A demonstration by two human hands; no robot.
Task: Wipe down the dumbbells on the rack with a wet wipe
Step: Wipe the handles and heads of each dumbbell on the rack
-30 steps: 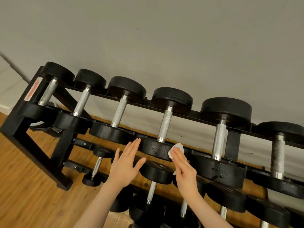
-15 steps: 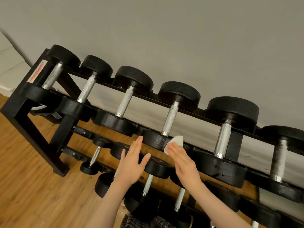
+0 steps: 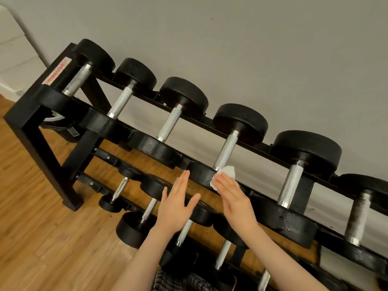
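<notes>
A black rack (image 3: 31,131) holds several black dumbbells with silver knurled handles on its top tier and smaller ones below. My right hand (image 3: 235,202) presses a white wet wipe (image 3: 225,175) with straight fingers against the near head of the fourth dumbbell (image 3: 225,152), right by the base of its handle. My left hand (image 3: 176,208) hovers flat, fingers straight, just left of that head and over a lower-tier dumbbell (image 3: 155,186); it holds nothing.
The rack stands against a grey wall (image 3: 252,49) on a wooden floor (image 3: 42,238). Larger dumbbells (image 3: 294,185) continue to the right. Checked fabric (image 3: 178,280) shows at the bottom edge.
The view has shifted and tilted, so the rack slants more steeply. My right hand has slid the wipe a little up the near head toward the handle. My left hand stays beside it.
</notes>
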